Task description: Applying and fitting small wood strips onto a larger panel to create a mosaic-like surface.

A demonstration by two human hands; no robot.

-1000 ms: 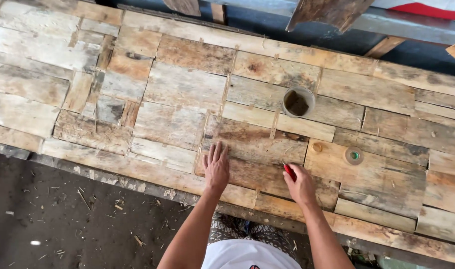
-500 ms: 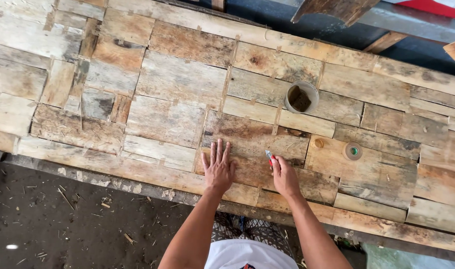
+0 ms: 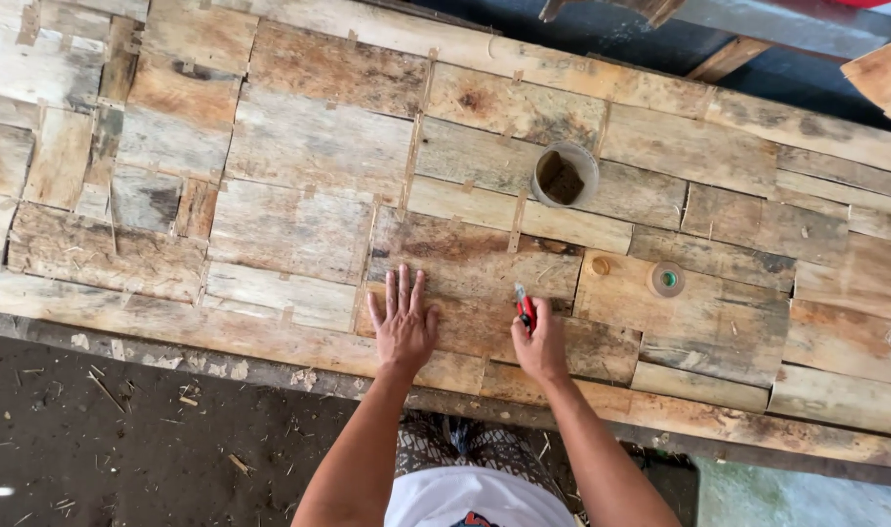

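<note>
My left hand (image 3: pixel 404 321) lies flat, fingers spread, on a patchwork sheet of thin wood veneer pieces (image 3: pixel 299 234) joined with strips of brown tape. My right hand (image 3: pixel 542 342) is closed around a small red-handled cutter (image 3: pixel 526 308), whose tip touches the veneer just right of the left hand. A roll of tape (image 3: pixel 667 279) lies on the sheet to the right of that hand. Farther back stands a round cup (image 3: pixel 564 175) with something dark inside.
The veneer sheet rests on a long bench whose near edge (image 3: pixel 270 369) runs across the view. Below it is dark ground (image 3: pixel 123 449) littered with wood scraps. Wooden beams (image 3: pixel 729 59) and a dark gap lie beyond the far edge.
My right hand has moved left with the cutter, closer to my left hand, and the cutter tip is now down on the veneer. My left hand stays flat in place.
</note>
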